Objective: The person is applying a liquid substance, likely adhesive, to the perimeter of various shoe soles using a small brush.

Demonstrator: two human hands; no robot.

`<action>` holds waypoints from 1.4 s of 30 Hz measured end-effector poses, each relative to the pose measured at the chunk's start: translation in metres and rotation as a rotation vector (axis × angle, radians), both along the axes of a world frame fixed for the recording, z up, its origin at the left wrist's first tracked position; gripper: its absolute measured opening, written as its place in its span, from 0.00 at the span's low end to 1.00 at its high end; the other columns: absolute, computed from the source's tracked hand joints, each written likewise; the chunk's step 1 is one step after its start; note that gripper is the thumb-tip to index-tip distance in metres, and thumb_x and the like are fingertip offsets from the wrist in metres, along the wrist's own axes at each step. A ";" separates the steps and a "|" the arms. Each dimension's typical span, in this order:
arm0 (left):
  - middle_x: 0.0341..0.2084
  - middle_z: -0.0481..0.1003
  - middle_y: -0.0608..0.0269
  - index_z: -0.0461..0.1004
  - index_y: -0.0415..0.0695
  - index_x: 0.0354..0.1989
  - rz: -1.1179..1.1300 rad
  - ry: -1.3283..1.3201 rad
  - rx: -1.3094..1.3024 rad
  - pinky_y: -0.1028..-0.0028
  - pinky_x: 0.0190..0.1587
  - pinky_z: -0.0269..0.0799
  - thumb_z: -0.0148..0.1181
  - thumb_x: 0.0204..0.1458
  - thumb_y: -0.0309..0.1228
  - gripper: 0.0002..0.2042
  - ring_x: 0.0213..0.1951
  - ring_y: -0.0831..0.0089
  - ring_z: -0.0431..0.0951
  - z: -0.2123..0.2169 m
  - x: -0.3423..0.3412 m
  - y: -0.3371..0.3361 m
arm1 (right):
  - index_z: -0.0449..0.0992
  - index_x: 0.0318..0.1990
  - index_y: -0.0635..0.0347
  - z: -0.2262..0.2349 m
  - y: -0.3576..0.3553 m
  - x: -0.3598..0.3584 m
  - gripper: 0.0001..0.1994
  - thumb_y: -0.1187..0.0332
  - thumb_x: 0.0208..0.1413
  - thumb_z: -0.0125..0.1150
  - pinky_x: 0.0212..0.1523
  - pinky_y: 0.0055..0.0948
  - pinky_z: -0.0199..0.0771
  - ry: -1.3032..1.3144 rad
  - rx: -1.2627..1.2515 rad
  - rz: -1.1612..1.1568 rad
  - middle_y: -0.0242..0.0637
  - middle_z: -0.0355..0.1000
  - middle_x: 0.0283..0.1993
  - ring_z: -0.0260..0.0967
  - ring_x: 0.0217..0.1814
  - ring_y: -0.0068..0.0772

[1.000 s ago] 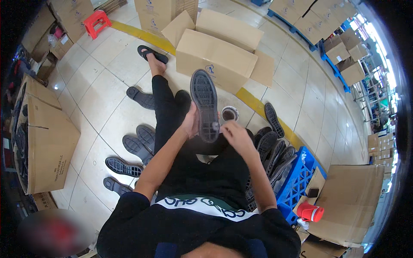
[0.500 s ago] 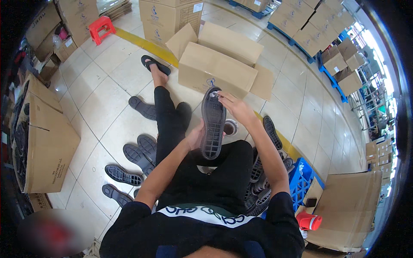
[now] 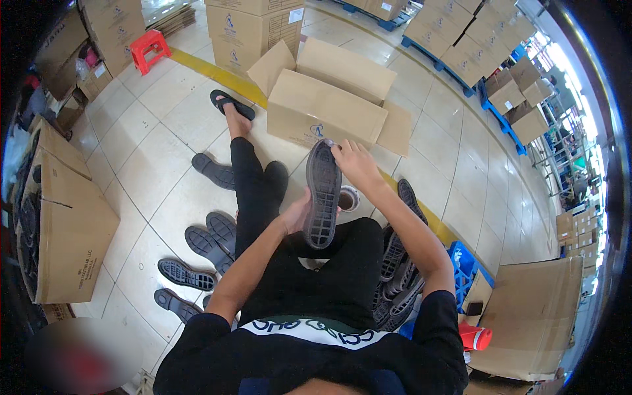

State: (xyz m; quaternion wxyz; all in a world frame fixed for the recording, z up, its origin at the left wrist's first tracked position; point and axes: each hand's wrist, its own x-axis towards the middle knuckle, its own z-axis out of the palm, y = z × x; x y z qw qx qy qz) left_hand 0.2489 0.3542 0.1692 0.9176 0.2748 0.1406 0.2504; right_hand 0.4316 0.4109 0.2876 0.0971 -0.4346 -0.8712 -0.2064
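A dark shoe sole stands nearly upright in front of me, its gridded hollow side showing. My left hand is closed round its lower left side, with fingertips showing past the right edge. At the sole's upper right edge, my right hand presses with curled, closed fingers. A small whitish bit shows by those fingertips; what it is I cannot make out. Just right of the sole, a round cup holds something dark brown. More soles lie on the floor to my left, and a heap of soles sits by my right thigh.
An open carton stands ahead, with stacked cartons behind it. To the left is a carton filled with dark things. A blue plastic crate, a red-lidded jug and a big carton are at right.
My right fingers have moved from the sole's toe surface to its right edge, and less of the whitish bit shows. My left hand keeps its hold.
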 end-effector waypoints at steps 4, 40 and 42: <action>0.53 0.69 0.54 0.59 0.42 0.62 -0.009 0.041 0.036 0.62 0.59 0.64 0.23 0.58 0.61 0.37 0.56 0.63 0.69 -0.005 -0.001 -0.001 | 0.70 0.37 0.59 -0.024 -0.001 -0.003 0.08 0.70 0.49 0.55 0.43 0.35 0.73 -0.009 0.005 -0.145 0.40 0.70 0.34 0.72 0.40 0.39; 0.55 0.69 0.55 0.60 0.40 0.62 0.288 -0.010 -0.094 0.63 0.60 0.64 0.35 0.62 0.54 0.30 0.55 0.64 0.70 -0.025 -0.014 0.014 | 0.72 0.36 0.64 -0.052 -0.080 -0.022 0.07 0.70 0.54 0.60 0.30 0.29 0.72 1.074 -0.563 -0.023 0.44 0.72 0.29 0.73 0.29 0.35; 0.54 0.69 0.56 0.61 0.41 0.61 0.257 -0.043 -0.100 0.63 0.59 0.65 0.35 0.62 0.54 0.30 0.55 0.65 0.70 -0.031 -0.016 0.016 | 0.72 0.38 0.64 -0.046 -0.075 -0.020 0.07 0.70 0.54 0.60 0.34 0.30 0.74 0.977 -0.618 -0.077 0.42 0.73 0.35 0.74 0.32 0.38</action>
